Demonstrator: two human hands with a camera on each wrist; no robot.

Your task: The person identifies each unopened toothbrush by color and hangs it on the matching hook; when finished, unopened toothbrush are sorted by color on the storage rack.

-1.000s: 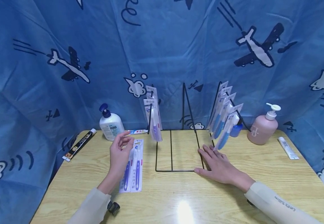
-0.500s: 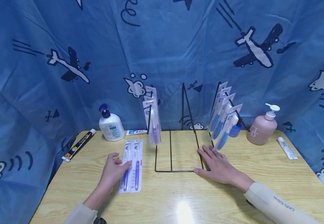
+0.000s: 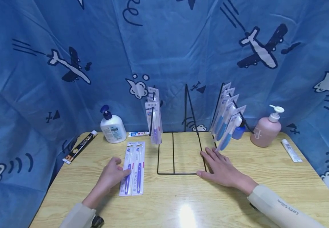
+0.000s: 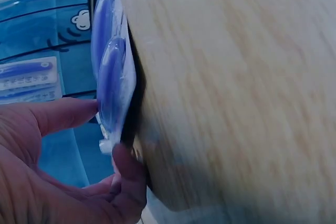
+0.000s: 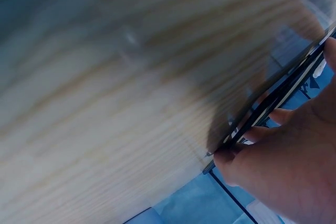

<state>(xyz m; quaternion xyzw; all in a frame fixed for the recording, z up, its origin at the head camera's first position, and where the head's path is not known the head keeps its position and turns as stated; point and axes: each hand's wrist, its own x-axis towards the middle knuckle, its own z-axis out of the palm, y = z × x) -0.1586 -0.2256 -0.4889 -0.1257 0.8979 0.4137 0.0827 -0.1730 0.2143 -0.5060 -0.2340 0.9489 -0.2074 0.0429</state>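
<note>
Two purple toothbrushes in clear blister packs lie side by side on the table, a left toothbrush pack [image 3: 129,155] and a right toothbrush pack [image 3: 139,167]. My left hand [image 3: 110,174] pinches the left pack by its outer edge. In the left wrist view the thumb is on the purple handle side of that pack [image 4: 111,77] and the fingertips are at its edge. My right hand [image 3: 221,167] rests with spread fingers on the base of a black wire display rack [image 3: 174,155], at its front right corner. In the right wrist view, fingertips touch the rack's wire [image 5: 262,109].
Purple toothbrush packs [image 3: 156,126] hang from the rack's left hook, several blue ones [image 3: 227,133] from the right hook; the middle hook [image 3: 191,110] is bare. Behind stand a white pump bottle [image 3: 114,129] and a pink one [image 3: 267,131]. A black toothpaste box [image 3: 80,147] lies far left.
My left hand has come away from beside the hanging packs, down and toward me, onto the left toothbrush pack, which has shifted slightly left. The right hand stays still.
</note>
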